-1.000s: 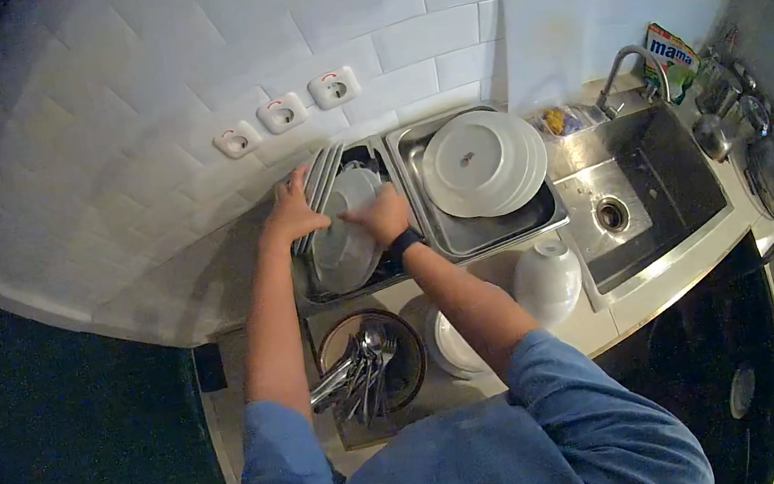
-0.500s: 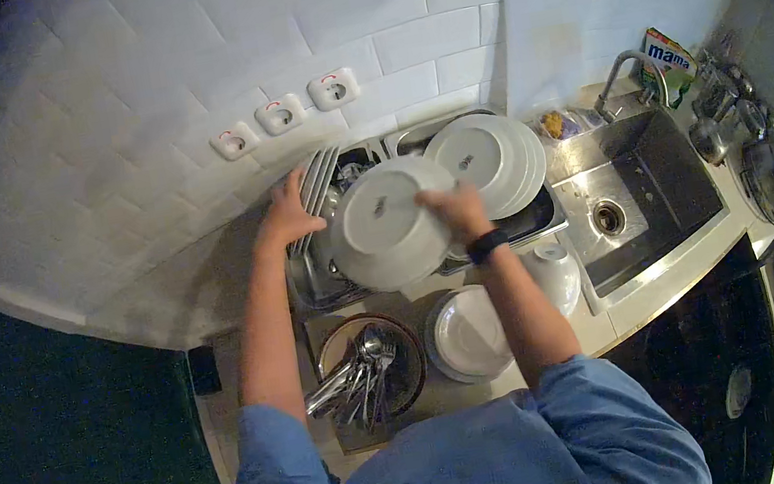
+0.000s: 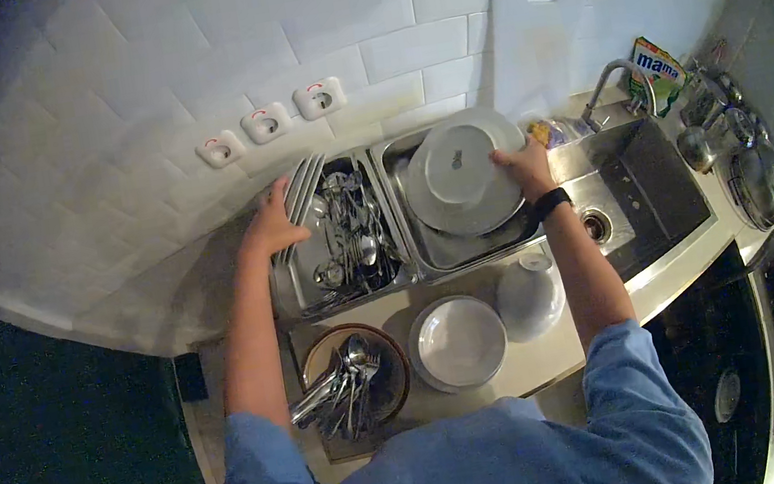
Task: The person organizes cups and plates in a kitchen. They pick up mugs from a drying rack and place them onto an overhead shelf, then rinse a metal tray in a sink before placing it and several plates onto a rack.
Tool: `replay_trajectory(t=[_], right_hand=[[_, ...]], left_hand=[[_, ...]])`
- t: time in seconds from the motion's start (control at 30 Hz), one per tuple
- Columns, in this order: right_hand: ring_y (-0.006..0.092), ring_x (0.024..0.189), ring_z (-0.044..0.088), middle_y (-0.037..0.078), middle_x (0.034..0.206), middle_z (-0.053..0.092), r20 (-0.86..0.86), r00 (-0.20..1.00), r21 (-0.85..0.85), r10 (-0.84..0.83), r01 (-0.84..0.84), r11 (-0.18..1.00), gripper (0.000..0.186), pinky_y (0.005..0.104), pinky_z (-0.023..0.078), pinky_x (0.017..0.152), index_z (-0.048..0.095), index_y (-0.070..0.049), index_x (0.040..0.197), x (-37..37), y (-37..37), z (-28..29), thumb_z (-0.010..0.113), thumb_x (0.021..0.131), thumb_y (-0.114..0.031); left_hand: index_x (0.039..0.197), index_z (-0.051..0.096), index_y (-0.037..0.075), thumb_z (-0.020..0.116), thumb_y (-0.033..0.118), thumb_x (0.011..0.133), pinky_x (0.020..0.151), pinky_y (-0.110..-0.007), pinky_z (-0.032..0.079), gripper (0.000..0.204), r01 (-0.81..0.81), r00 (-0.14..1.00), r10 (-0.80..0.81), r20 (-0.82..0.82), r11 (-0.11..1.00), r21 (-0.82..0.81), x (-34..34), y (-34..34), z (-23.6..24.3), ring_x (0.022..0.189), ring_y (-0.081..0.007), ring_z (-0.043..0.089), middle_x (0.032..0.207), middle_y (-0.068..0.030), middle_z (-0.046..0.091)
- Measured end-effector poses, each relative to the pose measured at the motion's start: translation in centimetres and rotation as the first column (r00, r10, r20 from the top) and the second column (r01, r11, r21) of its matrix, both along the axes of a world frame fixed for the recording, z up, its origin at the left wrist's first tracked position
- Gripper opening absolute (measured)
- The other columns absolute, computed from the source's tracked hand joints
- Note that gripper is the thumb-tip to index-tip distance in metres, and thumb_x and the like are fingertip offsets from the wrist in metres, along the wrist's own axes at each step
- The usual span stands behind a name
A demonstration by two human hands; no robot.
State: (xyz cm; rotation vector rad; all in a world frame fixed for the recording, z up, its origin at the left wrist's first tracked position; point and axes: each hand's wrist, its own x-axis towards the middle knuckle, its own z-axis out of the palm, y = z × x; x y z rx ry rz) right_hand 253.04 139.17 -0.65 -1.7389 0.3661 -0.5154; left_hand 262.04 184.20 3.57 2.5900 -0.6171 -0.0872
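Observation:
My left hand [image 3: 275, 224] is closed on several plates [image 3: 302, 197], stacked nearly on edge, so they show as pale parallel rims at the left side of the left steel tray. My right hand [image 3: 527, 169] grips the right rim of an upturned white plate [image 3: 461, 179], its base facing up. This plate lies over the right steel tray [image 3: 445, 253] and hides most of what is beneath it. In the left steel tray [image 3: 315, 301] lie loose spoons and forks [image 3: 360, 231]. A black band circles my right wrist.
Nearer me on the counter are a round brown-rimmed dish [image 3: 308, 351] with cutlery, stacked white dishes [image 3: 460, 340] and an upturned white bowl [image 3: 530, 300]. At right stand the sink [image 3: 642, 191], faucet [image 3: 618, 69] and metal pots [image 3: 757, 183]. A white cutting board [image 3: 533, 46] leans on the wall.
My right hand has carried the upturned plate rightward from over the left tray to the right tray, uncovering the cutlery. My left hand stays on the edge-on plates.

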Motion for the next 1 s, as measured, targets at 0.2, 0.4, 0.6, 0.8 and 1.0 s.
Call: replay_trajectory(t=[0.2,0.4,0.6,0.8,1.0], right_hand=[[0.0258,0.077,0.065,0.019,0.091,0.065,0.048,0.998,0.067,0.042,-0.045,0.997,0.057,0.0357,0.053,0.067,0.057,0.009,0.101,1.0,2.5,-2.1,0.078,0.059,-0.023],[0.0291,0.083,0.062,0.02,0.093,0.063,-0.064,0.992,-0.263,-0.113,0.092,0.96,0.066,0.0361,0.051,0.072,0.054,0.008,0.105,2.8,2.7,-3.9,0.081,0.057,-0.027],[0.0383,0.103,0.051,0.026,0.104,0.056,0.098,0.988,-0.567,-0.116,0.151,0.81,0.078,0.0444,0.042,0.088,0.052,0.009,0.107,3.5,0.9,-6.0,0.079,0.057,-0.043],[0.0436,0.097,0.05,0.031,0.106,0.051,0.067,0.922,-0.779,-0.382,0.287,0.558,0.067,0.0457,0.043,0.087,0.058,0.003,0.104,3.7,1.7,-5.6,0.079,0.057,-0.04],[0.0366,0.108,0.048,0.024,0.11,0.054,0.097,0.964,-0.82,-0.249,0.219,0.528,0.058,0.0447,0.039,0.092,0.054,-0.003,0.113,4.1,9.0,-0.8,0.066,0.074,-0.045]], left_hand=[[0.141,0.017,0.022,0.075,0.019,0.052,0.101,-0.051,0.035,0.107,-0.04,0.996,0.041,-0.073,0.999,0.015,-0.2,0.2,-0.3,0.122,-0.0487,0.035,0.134,-0.0315,0.03],[0.141,0.018,0.022,0.075,0.018,0.052,0.101,-0.049,0.035,0.105,-0.046,0.999,0.046,0.009,0.999,0.022,-0.3,0.9,-0.9,0.122,-0.048,0.036,0.13,-0.0305,0.032],[0.141,0.02,0.019,0.073,0.018,0.052,0.101,-0.049,0.035,0.104,-0.075,0.996,0.076,-0.043,0.997,0.004,-0.8,-1.0,0.4,0.121,-0.0475,0.037,0.131,-0.0299,0.034],[0.14,0.023,0.014,0.072,0.019,0.05,0.1,-0.045,0.037,0.102,-0.085,0.991,0.087,-0.105,0.996,0.024,-0.9,-1.8,1.5,0.12,-0.0435,0.04,0.129,-0.0286,0.039],[0.137,0.026,0.016,0.073,0.023,0.052,0.098,-0.046,0.039,0.098,-0.065,0.998,0.065,-0.014,0.998,0.016,-0.5,0.7,0.2,0.117,-0.0446,0.042,0.125,-0.0297,0.041]])
